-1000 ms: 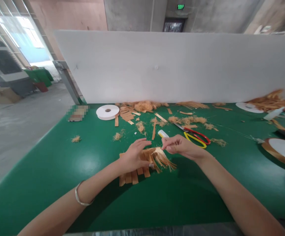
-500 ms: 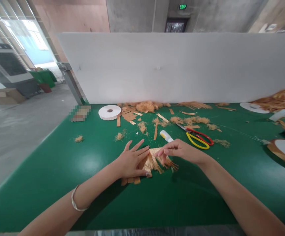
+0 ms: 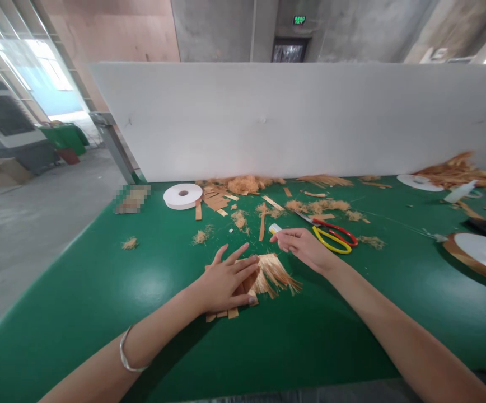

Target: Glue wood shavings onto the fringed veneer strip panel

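Observation:
My left hand (image 3: 228, 280) lies palm down with its fingers spread, pressing on several tan woven strips (image 3: 233, 313) placed side by side on the green table. To the right of its fingertips the strips end in a loose, frayed fringe (image 3: 274, 274). Just above the fringe, my right hand (image 3: 304, 246) has its thumb and fingers pinched together. Its fingertips are over a small white bottle with a yellow mark (image 3: 274, 228), covering most of it. Whether they grip the bottle or fine fibres is hidden. Scissors (image 3: 331, 238) with red and yellow handles lie beyond this hand.
Cut tan pieces (image 3: 215, 200) and fluffy fibre clumps (image 3: 245, 183) lie along the white board (image 3: 260, 123) at the back. A white roll (image 3: 183, 196) stands back left. A ribbon spool (image 3: 484, 252) and a translucent bottle (image 3: 460, 192) are at the right.
My right hand has left the frayed fringe and moved up to the small white bottle, fingers now pinched. My left hand stays on the strips. The view has shifted slightly.

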{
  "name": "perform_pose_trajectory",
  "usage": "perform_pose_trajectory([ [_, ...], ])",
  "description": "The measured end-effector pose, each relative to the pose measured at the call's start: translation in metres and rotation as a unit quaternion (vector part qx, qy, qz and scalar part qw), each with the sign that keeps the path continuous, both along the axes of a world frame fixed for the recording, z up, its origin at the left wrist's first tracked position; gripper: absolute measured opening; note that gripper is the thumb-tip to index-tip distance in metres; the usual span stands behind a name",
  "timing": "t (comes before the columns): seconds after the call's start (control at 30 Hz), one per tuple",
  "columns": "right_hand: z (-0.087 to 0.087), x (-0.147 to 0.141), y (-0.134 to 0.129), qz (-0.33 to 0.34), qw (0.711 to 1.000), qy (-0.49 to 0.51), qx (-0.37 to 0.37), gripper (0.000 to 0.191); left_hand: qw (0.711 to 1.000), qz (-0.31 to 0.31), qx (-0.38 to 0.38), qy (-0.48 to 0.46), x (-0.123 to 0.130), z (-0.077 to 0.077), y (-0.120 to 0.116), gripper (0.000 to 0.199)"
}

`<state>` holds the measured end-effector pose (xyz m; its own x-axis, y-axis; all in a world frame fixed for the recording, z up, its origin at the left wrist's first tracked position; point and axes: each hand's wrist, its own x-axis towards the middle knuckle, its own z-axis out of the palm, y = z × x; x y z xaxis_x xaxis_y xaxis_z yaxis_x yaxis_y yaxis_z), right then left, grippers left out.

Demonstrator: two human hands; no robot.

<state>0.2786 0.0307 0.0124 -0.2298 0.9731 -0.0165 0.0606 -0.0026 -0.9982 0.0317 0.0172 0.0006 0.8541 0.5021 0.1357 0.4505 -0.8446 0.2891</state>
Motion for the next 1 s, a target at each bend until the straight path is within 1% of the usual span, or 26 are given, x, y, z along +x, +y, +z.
perform_pose_trajectory([
  [0.07,0.004,-0.003,-0.003,0.017,0.999,0.037,-0.012,0.033,0.999,0.025,0.002,-0.035,0.003,0.001,-0.001,0.05],
  [0.13,0.007,-0.006,-0.007,0.029,0.998,0.062,-0.013,0.031,0.993,0.068,-0.004,-0.095,0.007,0.003,-0.002,0.034],
  [0.23,0.01,-0.008,-0.01,0.028,0.995,0.09,-0.013,0.029,0.971,0.124,-0.063,-0.194,0.017,0.007,0.001,0.017],
  [0.3,0.011,-0.008,-0.01,0.033,0.993,0.115,-0.02,0.028,0.949,0.164,-0.13,-0.236,0.027,0.01,0.005,0.014],
  [0.37,0.011,-0.008,-0.009,0.046,0.988,0.144,-0.026,0.027,0.924,0.199,-0.207,-0.251,0.039,0.012,0.01,0.016],
  [0.4,0.011,-0.007,-0.009,0.052,0.986,0.157,-0.029,0.027,0.914,0.203,-0.241,-0.255,0.046,0.012,0.013,0.017],
  [0.47,0.012,-0.007,-0.009,0.053,0.982,0.179,-0.031,0.026,0.908,0.193,-0.265,-0.261,0.057,0.012,0.015,0.017],
  [0.5,0.012,-0.007,-0.009,0.051,0.981,0.186,-0.032,0.026,0.913,0.185,-0.253,-0.261,0.061,0.011,0.015,0.016],
  [0.6,0.011,-0.008,-0.01,0.044,0.98,0.194,-0.033,0.025,0.935,0.159,-0.167,-0.269,0.066,0.011,0.01,0.014],
  [0.67,0.01,-0.01,-0.011,0.049,0.979,0.195,-0.035,0.024,0.939,0.153,-0.135,-0.277,0.066,0.011,0.007,0.012],
  [0.77,0.008,-0.012,-0.012,0.056,0.979,0.193,-0.03,0.022,0.937,0.157,-0.14,-0.28,0.065,0.011,0.006,0.011],
  [0.83,0.007,-0.013,-0.012,0.052,0.98,0.189,-0.027,0.021,0.938,0.152,-0.137,-0.278,0.065,0.009,0.007,0.014],
  [1.0,0.007,-0.014,-0.013,0.054,0.982,0.178,-0.037,0.022,0.958,0.122,-0.113,-0.234,0.063,0.006,0.008,0.039],
])
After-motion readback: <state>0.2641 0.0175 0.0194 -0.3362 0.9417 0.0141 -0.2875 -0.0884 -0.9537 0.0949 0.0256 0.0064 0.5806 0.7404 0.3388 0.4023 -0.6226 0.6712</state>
